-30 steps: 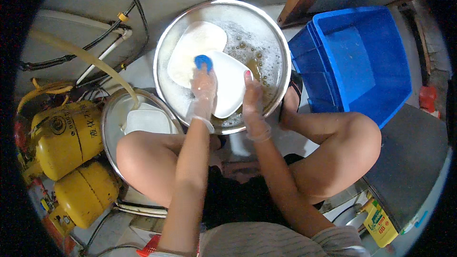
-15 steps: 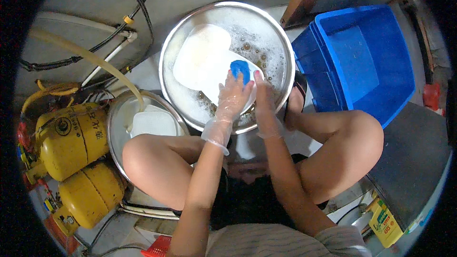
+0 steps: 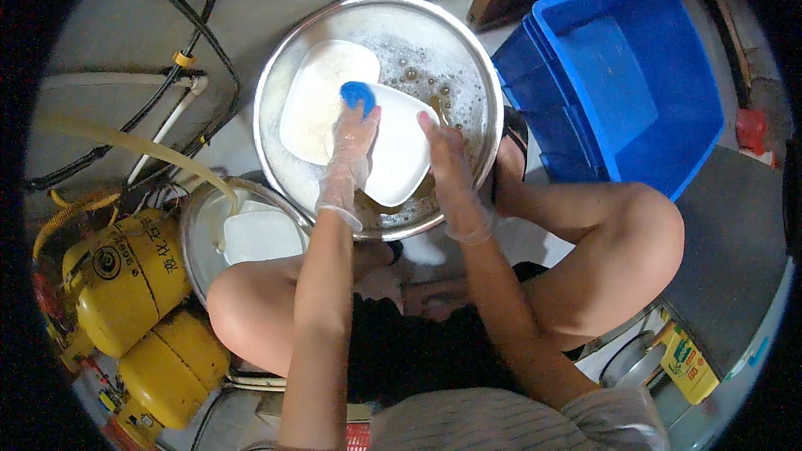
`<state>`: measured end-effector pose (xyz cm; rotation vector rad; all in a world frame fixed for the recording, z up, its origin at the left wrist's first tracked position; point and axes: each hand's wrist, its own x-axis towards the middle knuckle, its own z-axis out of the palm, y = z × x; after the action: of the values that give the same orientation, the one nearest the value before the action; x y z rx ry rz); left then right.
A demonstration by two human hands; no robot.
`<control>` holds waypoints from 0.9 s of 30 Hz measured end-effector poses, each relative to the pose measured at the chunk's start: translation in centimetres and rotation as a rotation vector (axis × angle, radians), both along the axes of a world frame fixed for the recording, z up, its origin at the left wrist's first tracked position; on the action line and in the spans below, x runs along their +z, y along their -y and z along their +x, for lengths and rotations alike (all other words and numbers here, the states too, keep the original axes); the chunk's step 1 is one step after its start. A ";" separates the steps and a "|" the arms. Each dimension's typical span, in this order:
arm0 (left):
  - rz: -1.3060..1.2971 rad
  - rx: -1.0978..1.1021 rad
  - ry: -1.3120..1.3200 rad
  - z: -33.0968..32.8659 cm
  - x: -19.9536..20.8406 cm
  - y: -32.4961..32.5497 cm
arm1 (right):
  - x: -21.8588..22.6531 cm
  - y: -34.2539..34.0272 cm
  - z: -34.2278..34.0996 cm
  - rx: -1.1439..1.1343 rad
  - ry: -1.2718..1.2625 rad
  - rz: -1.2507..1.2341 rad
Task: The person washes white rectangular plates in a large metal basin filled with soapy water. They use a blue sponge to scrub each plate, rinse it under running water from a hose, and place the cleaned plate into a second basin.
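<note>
A wide metal basin (image 3: pixel 261 121) of sudsy brownish water stands in front of me. Over it, my right hand (image 3: pixel 449 154) in a clear plastic glove grips the right rim of a white rounded-square plate (image 3: pixel 399 150). My left hand (image 3: pixel 354 138), also gloved, has its fingers on a blue scrubbing pad (image 3: pixel 357 97) at the plate's upper left edge. Behind that edge, another white plate (image 3: pixel 326 75) lies in the suds with foam on it.
Left of my knee, a smaller metal basin (image 3: pixel 192 238) holds white dishes (image 3: pixel 263 236), with a hose (image 3: pixel 159 146) running into it. Yellow gas cylinders (image 3: pixel 125 276) lie beyond it. Blue stacked bins (image 3: pixel 622 75) stand at right, near a dark panel (image 3: pixel 727 234) and a yellow package (image 3: pixel 689 365).
My left hand has moved the blue pad from the plate's right part to its upper left edge. The plate has turned and is less covered; my right hand still holds its rim.
</note>
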<state>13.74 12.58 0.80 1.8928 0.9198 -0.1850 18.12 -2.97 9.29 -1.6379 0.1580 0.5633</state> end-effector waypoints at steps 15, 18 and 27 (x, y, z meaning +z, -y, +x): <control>0.071 -0.426 0.215 -5.0 19.2 9.2 | 0.7 3.5 1.3 -0.107 -0.363 0.527; 0.130 -0.248 0.332 -6.5 21.5 9.6 | 1.1 4.3 0.5 -0.100 -0.438 0.763; 0.911 -0.487 1.031 -1.5 21.2 10.0 | -8.3 7.0 -0.4 -0.076 -0.928 1.080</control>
<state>12.21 2.59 21.96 2.5284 -0.2542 1.0007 17.71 -9.97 0.97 -0.2489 0.4888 1.0749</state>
